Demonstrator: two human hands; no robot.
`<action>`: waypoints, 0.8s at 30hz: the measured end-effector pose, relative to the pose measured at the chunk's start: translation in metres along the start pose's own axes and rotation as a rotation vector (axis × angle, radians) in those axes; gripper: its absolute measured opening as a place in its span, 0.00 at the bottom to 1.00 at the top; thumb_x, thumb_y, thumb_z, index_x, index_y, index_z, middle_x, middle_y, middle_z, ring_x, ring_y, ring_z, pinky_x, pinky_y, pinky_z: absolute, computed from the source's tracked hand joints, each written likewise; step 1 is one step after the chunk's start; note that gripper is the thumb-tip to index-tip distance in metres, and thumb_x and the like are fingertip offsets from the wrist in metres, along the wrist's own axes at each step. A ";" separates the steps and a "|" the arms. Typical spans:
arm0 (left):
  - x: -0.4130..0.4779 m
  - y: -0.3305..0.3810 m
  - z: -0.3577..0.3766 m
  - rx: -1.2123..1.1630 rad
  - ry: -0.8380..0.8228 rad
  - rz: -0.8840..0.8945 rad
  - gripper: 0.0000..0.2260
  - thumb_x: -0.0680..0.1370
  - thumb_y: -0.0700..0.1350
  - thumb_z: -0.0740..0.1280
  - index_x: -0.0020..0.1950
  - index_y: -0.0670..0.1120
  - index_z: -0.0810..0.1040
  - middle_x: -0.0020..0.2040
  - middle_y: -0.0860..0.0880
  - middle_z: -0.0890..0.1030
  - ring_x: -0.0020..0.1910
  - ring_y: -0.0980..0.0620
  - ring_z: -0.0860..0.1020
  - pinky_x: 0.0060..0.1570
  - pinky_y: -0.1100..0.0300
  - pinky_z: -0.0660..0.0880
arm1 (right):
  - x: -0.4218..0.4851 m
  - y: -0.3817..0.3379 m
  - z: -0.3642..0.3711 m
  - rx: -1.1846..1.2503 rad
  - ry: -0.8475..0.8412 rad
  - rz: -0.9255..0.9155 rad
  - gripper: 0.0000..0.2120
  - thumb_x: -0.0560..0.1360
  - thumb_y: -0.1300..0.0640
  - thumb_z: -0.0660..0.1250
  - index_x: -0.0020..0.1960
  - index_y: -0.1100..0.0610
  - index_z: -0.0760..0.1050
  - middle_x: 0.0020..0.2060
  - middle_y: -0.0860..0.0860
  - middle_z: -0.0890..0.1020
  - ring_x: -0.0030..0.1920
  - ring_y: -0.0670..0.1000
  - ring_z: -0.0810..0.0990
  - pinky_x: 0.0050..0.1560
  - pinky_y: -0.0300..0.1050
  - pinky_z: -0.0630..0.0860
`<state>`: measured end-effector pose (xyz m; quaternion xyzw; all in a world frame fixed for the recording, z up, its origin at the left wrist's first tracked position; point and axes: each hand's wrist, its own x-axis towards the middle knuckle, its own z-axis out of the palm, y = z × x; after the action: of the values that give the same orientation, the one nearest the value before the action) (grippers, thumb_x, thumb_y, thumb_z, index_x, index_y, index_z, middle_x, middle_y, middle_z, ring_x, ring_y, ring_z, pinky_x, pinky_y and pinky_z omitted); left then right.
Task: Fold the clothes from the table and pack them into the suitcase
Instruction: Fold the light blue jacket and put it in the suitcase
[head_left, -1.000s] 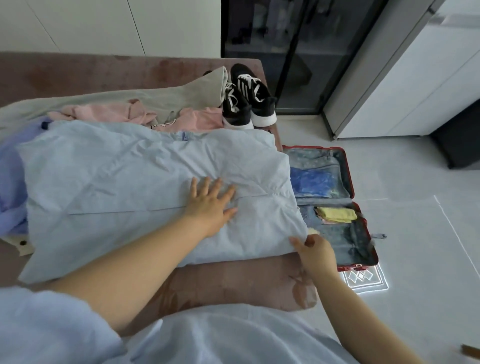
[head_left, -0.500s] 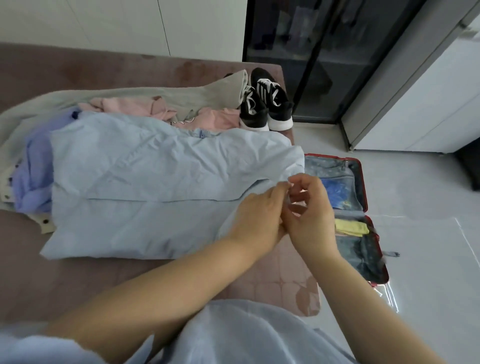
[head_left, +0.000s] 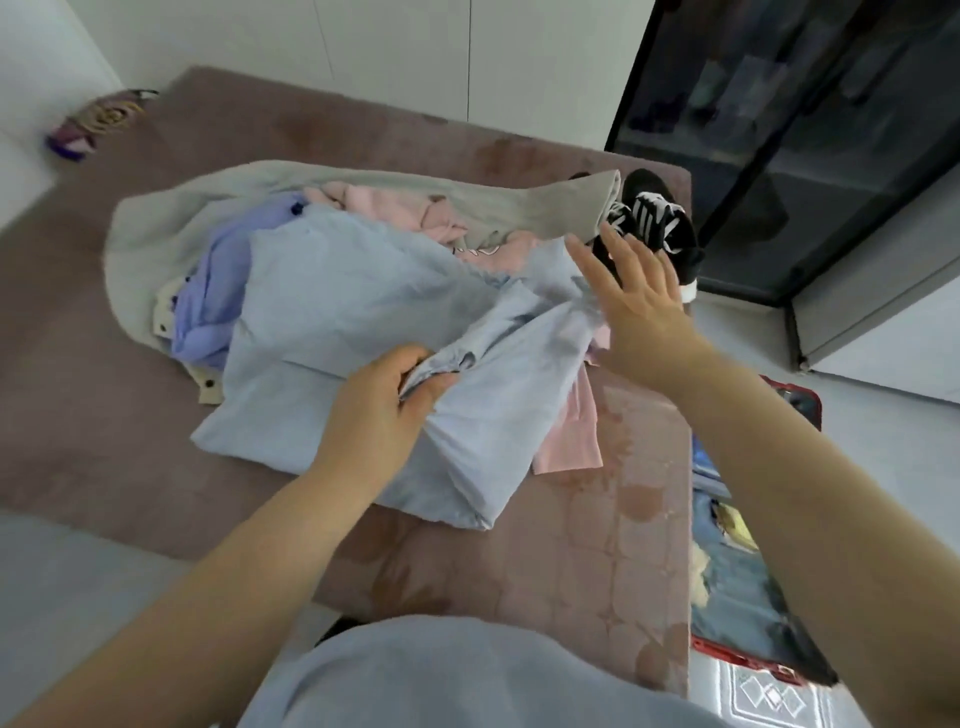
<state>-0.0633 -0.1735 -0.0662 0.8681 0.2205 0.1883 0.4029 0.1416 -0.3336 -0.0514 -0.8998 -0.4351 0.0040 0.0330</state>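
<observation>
A light blue shirt (head_left: 332, 312) lies spread on the brown table (head_left: 597, 545), its right part bunched and pulled over to the left. My left hand (head_left: 379, 410) grips a gathered fold of that shirt near the middle. My right hand (head_left: 634, 291) hovers with straight fingers over the shirt's far right edge, in front of the shoes. Behind the shirt lie a lilac garment (head_left: 218, 291), pink clothes (head_left: 405, 213) and a grey garment (head_left: 493, 200). The open red-rimmed suitcase (head_left: 727, 649) sits on the floor to the right, mostly hidden by my right arm.
Black and white sneakers (head_left: 660, 228) stand at the table's far right corner. A dark glass-door cabinet (head_left: 805, 156) rises behind them, and a white cabinet (head_left: 883, 338) stands to its right. A purple and gold item (head_left: 98, 122) lies at the table's far left.
The view tilted left. My hands parted: the left pulled the shirt's right side over toward the middle, the right let go and lifted toward the shoes. A pink garment now shows beneath.
</observation>
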 end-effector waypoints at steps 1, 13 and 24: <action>-0.003 -0.002 -0.006 0.002 -0.005 -0.011 0.08 0.76 0.46 0.67 0.38 0.48 0.73 0.28 0.55 0.73 0.32 0.61 0.73 0.31 0.70 0.65 | 0.016 -0.006 -0.001 -0.043 -0.007 -0.068 0.50 0.70 0.63 0.70 0.76 0.45 0.39 0.76 0.55 0.43 0.75 0.60 0.44 0.73 0.56 0.40; -0.020 -0.047 -0.048 0.040 -0.194 -0.066 0.17 0.76 0.53 0.61 0.47 0.39 0.77 0.33 0.47 0.75 0.32 0.54 0.72 0.33 0.61 0.67 | 0.130 -0.071 0.025 -0.343 -0.314 -0.368 0.38 0.71 0.65 0.63 0.75 0.44 0.52 0.68 0.53 0.70 0.68 0.58 0.66 0.72 0.54 0.53; -0.025 -0.063 -0.063 -0.262 -0.382 0.008 0.17 0.80 0.40 0.59 0.69 0.49 0.69 0.60 0.55 0.77 0.58 0.62 0.74 0.51 0.73 0.71 | 0.152 -0.105 -0.006 -0.054 -0.568 -0.350 0.36 0.72 0.72 0.58 0.73 0.43 0.59 0.67 0.51 0.67 0.64 0.55 0.70 0.62 0.44 0.68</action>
<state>-0.1304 -0.1113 -0.0815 0.8291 0.1106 0.0494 0.5459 0.1541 -0.1503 -0.0353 -0.7748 -0.5748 0.2377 -0.1131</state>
